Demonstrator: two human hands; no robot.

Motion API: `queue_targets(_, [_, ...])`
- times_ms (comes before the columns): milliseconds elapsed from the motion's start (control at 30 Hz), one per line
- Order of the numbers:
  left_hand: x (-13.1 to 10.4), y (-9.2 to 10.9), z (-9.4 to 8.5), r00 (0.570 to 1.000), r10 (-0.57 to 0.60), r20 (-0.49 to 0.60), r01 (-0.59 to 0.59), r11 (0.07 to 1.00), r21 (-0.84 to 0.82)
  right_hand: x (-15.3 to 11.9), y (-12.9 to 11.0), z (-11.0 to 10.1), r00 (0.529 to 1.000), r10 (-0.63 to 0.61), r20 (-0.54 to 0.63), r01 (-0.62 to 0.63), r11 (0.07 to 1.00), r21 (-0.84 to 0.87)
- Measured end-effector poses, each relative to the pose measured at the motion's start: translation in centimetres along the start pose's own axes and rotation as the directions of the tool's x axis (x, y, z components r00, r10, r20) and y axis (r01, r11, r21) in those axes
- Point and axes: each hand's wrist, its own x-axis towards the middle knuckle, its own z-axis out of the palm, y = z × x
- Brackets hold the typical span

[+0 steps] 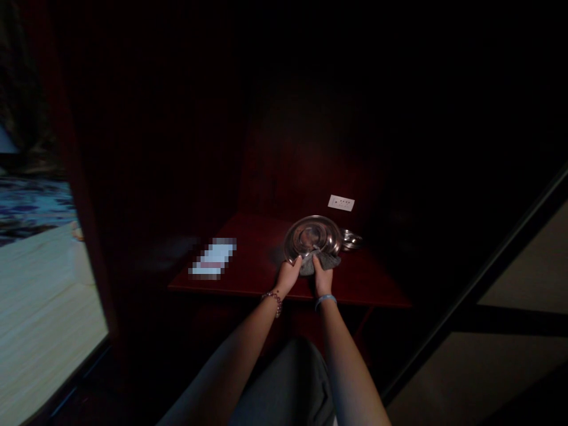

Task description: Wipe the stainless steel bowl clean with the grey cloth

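Observation:
A round, shiny metal dish (pixel 312 234) is held tilted above the dark red shelf (pixel 252 278). My left hand (pixel 289 277) grips its lower left rim, thumb on the near side. Beside it, my right hand (pixel 323 277) is closed around a grey cloth (pixel 329 261) pressed against the dish's lower rim, with the thumb up on the inner face. Part of the cloth spreads between both hands. Behind the dish, to the right, several more metal dishes (pixel 352 239) rest on the shelf, partly hidden.
A blurred white and red packet (pixel 213 258) lies on the shelf's left side. On the back wall is a white socket plate (pixel 341 203). Dark side walls enclose the shelf. A pale surface (pixel 39 302) shows at far left, and a dark slanting edge runs at right.

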Motion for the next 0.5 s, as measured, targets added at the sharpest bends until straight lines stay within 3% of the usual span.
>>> queue_targets(300, [-0.1, 0.3, 0.0, 0.999, -0.011, -0.04, 0.011, 1.0, -0.023, -0.3, -0.4, 0.4, 0.998, 0.01, 0.055, -0.01, 1.0, 0.008])
queue_targets(500, [-0.2, 1.1, -0.2, 0.983, -0.02, -0.182, 0.003, 0.996, -0.089, -0.2, -0.1, 0.3, 0.998, -0.012, 0.053, 0.015, 0.998, -0.062])
